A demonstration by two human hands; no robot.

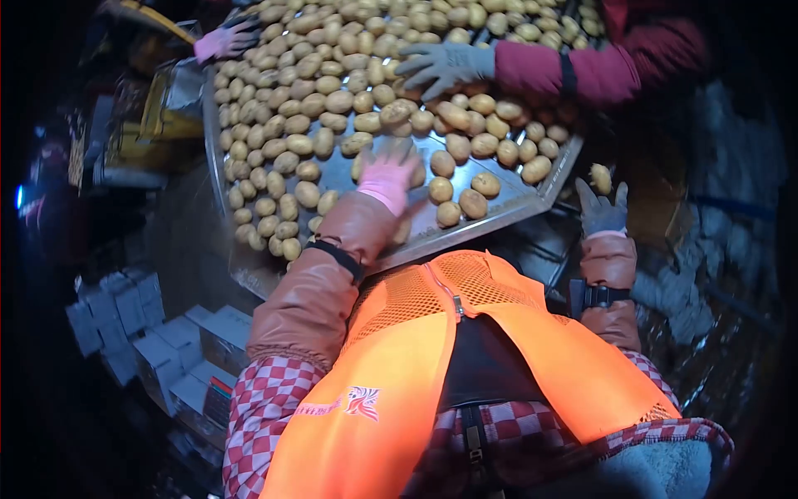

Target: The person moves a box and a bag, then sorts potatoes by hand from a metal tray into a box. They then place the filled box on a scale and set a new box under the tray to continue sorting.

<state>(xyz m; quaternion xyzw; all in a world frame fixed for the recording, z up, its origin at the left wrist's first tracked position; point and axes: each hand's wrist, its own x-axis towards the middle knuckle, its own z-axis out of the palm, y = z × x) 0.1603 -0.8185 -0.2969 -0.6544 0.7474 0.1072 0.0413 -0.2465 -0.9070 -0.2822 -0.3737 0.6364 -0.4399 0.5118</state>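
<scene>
My left hand (389,173), in a pink glove with grey fingers, reaches over the near part of a metal sorting table (432,234). Motion blurs its fingers, and potatoes show at both its sides; whether it grips one is hidden. Off the table's right edge, my right hand (603,214) has its grey-gloved fingers spread. A single potato (600,179) appears just beyond that palm, between the fingertips, seemingly in the air. Several loose potatoes (473,203) lie on the bare metal right of my left hand. A thick layer of potatoes (332,75) covers the far part.
Across the table, a co-worker's grey-gloved hand (445,66) rests on the potatoes from a maroon sleeve (573,71). Another person's pink-gloved hand (226,40) is at the far left edge. Pale boxes (179,349) stand on the lower left. A brown carton (652,208) is beyond my right hand.
</scene>
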